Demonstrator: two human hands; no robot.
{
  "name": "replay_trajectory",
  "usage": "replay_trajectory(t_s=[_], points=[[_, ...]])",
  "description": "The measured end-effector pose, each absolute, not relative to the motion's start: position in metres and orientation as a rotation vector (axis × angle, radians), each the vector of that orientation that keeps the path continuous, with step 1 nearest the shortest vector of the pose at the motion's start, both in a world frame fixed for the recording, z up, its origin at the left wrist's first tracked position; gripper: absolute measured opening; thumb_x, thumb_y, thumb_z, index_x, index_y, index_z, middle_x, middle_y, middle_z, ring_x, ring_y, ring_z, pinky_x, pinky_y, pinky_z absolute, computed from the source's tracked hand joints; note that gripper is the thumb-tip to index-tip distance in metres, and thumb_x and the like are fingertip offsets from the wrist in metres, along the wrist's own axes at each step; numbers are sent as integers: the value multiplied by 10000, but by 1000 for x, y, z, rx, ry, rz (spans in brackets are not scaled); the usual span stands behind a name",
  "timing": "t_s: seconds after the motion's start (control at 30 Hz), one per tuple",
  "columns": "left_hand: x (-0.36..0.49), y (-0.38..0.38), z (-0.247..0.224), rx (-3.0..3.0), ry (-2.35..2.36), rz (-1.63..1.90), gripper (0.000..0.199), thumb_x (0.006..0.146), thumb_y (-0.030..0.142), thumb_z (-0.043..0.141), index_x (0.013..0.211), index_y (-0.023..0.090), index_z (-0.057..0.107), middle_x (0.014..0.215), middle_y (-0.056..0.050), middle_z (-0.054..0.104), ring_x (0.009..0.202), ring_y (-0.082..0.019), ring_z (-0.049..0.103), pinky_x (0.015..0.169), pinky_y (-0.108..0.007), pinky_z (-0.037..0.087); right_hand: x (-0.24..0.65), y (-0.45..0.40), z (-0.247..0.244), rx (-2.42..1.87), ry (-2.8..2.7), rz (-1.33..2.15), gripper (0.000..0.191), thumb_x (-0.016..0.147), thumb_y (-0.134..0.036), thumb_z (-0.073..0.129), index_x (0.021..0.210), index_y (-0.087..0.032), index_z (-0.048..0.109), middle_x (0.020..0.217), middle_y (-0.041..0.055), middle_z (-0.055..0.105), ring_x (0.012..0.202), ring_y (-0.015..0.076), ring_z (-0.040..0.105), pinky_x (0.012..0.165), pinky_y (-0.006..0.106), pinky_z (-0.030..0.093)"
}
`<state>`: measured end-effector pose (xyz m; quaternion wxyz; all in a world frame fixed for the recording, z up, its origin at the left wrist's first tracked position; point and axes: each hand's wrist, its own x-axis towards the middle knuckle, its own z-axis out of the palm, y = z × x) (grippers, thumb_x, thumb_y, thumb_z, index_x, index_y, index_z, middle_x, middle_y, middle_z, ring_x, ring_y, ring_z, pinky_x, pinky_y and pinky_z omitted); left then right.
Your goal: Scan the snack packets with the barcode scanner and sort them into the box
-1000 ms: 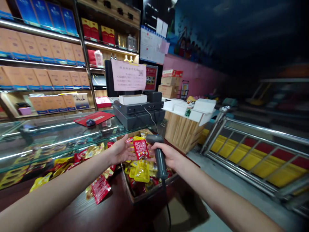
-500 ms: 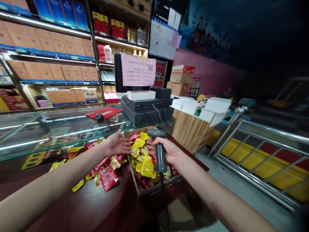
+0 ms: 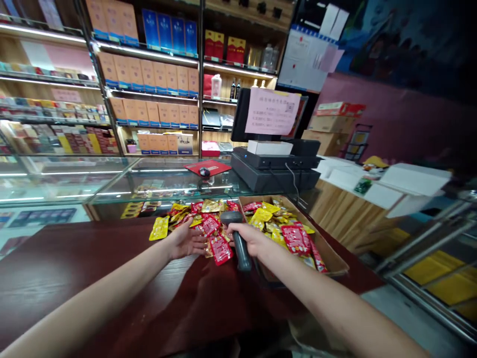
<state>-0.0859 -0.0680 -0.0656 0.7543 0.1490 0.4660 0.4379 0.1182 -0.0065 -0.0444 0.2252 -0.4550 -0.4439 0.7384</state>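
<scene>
My right hand (image 3: 250,239) is wrapped round the handle of a dark grey barcode scanner (image 3: 243,253), its head pointing left. To its left, my left hand (image 3: 187,240) is open with the palm turned inward and holds nothing. Just behind and between both hands lies a loose pile of red and yellow snack packets (image 3: 211,224) on the dark red counter (image 3: 112,278). A shallow cardboard box (image 3: 337,258) full of similar packets stands to the right, partly hidden by my right hand and forearm.
Behind the pile is a glass display counter (image 3: 156,180) with a red mouse pad (image 3: 219,168) and a computer mouse (image 3: 204,172). A black cash register (image 3: 276,171) and monitor stand behind the box. Boxed goods (image 3: 156,74) fill the back shelves. A metal railing (image 3: 428,248) runs at right.
The view has turned left. My right hand has carried the barcode scanner from over the cardboard box to its left side, near the loose pile. My left hand stays open.
</scene>
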Motion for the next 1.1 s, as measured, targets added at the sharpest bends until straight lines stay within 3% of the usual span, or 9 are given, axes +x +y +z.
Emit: replay_trajectory(t_s=[0.2, 0.33, 0.43, 0.53, 0.67, 0.77, 0.9, 1.1], points=[[-77, -72, -108, 253, 1064, 950, 502, 853, 547, 375, 1108, 120, 445, 1065, -163, 567, 936, -261, 602, 785, -413, 496, 96, -6, -67, -1445, -1213, 1894, 104, 622, -61, 535, 568, -146, 510, 403, -43, 458, 357, 73, 385, 382, 186, 318], [-65, -70, -117, 260, 1119, 1004, 331, 862, 420, 464, 997, 119, 499, 890, -115, 624, 777, -201, 639, 753, -360, 513, 92, -9, -76, -1484, -1205, 1845, 143, 616, -62, 540, 517, -151, 488, 363, -48, 421, 348, 73, 373, 371, 187, 299], [-62, -73, -121, 333, 1221, 1044, 181, 770, 240, 643, 870, 115, 557, 754, -70, 639, 636, -135, 623, 653, -248, 505, 92, -13, -78, -1478, -1175, 1866, 127, 608, -67, 543, 524, -150, 495, 396, -38, 455, 364, 71, 387, 379, 186, 317], [-63, -77, -125, 366, 1296, 1129, 267, 636, 103, 751, 846, 127, 588, 734, -27, 655, 598, -86, 604, 567, -162, 455, 92, -17, -76, -1444, -1119, 1926, 85, 614, -81, 532, 562, -147, 516, 447, -34, 483, 389, 73, 413, 415, 196, 379], [-71, -81, -123, 476, 1258, 1256, 376, 531, 167, 833, 844, 112, 633, 777, -61, 688, 643, -132, 639, 576, -202, 479, 87, -23, -68, -1327, -1068, 2000, 91, 613, -83, 525, 659, -146, 572, 490, -46, 490, 433, 78, 454, 472, 206, 440], [-83, -81, -111, 528, 1197, 1268, 411, 547, 237, 834, 894, 116, 650, 837, -84, 700, 649, -157, 648, 616, -273, 523, 82, -27, -55, -1234, -1059, 2015, 154, 605, -78, 532, 722, -148, 604, 531, -46, 515, 483, 78, 495, 517, 204, 467], [-97, -79, -93, 521, 1167, 1298, 389, 595, 187, 804, 940, 132, 632, 856, -72, 698, 654, -147, 652, 632, -282, 544, 77, -34, -37, -1120, -1133, 1913, 128, 572, -71, 577, 676, -142, 602, 571, -34, 569, 510, 71, 528, 538, 185, 472], [-99, -73, -82, 477, 1245, 1442, 221, 717, 136, 693, 903, 156, 575, 695, -15, 661, 482, -94, 590, 437, -185, 462, 72, -51, -27, -1036, -1363, 1975, 41, 632, -160, 578, 657, -133, 597, 523, 20, 605, 460, 123, 565, 495, 248, 487]])
